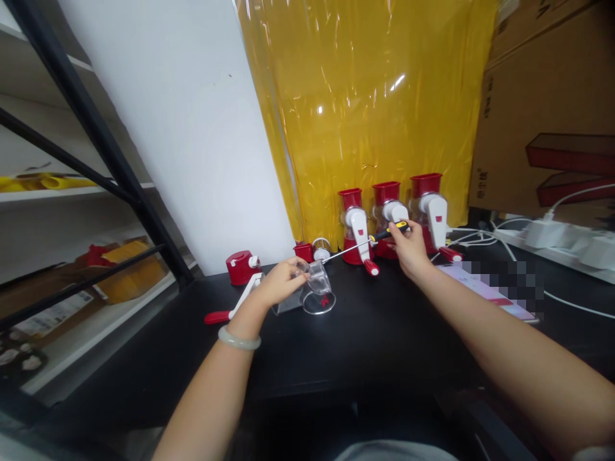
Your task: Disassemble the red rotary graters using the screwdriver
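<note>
My left hand (284,282) holds a clear plastic housing (318,296) on the black table (288,371). In my right hand (408,246) is a screwdriver (346,250) with a yellow and black handle, its shaft slanting down left to the top of the housing. Whether the tip touches is too small to tell. A red base part (241,267) and a white crank with a red handle (240,304) lie left of my left hand. Behind the housing are a metal drum (321,248) and a small red part (303,253).
Three red and white rotary graters (353,224) stand at the back, before a yellow plastic curtain (375,96). A phone or tablet (490,293), white cables and a power strip (571,246) lie at the right. A black-framed shelf (91,134) stands left.
</note>
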A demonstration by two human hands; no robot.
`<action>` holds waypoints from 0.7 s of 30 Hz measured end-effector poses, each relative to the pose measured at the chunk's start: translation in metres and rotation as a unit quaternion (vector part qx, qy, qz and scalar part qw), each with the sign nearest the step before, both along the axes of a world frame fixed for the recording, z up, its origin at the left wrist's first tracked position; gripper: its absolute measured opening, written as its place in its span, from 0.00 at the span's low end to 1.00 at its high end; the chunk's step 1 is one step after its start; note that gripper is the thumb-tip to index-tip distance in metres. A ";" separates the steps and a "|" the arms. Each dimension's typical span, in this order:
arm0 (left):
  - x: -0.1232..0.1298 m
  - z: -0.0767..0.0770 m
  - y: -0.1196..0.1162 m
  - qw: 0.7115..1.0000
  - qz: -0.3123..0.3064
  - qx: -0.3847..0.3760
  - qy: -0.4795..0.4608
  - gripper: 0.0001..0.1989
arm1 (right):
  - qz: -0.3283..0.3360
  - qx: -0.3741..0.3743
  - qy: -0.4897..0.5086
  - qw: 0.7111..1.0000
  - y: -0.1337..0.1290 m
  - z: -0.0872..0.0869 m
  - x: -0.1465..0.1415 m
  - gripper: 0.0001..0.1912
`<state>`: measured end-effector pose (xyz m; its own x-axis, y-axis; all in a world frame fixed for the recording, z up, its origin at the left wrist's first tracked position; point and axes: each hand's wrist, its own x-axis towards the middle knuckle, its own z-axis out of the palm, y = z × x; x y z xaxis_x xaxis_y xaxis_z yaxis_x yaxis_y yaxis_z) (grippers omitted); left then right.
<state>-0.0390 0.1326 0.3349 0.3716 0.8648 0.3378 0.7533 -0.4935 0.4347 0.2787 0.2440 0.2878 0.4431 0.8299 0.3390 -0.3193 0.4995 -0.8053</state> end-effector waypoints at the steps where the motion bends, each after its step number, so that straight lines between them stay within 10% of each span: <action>1: 0.000 0.000 0.000 1.000 0.000 0.001 -0.001 0.17 | -0.003 0.005 -0.005 1.000 0.000 -0.001 0.000 0.30; 21: -0.001 0.000 0.002 1.000 -0.010 0.007 0.007 0.19 | 0.006 -0.029 -0.012 0.999 0.000 0.003 0.003 0.25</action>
<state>-0.0401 0.1342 0.3345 0.3940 0.8522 0.3444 0.7491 -0.5148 0.4170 0.2816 0.2443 0.2905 0.4249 0.8543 0.2996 -0.3062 0.4470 -0.8405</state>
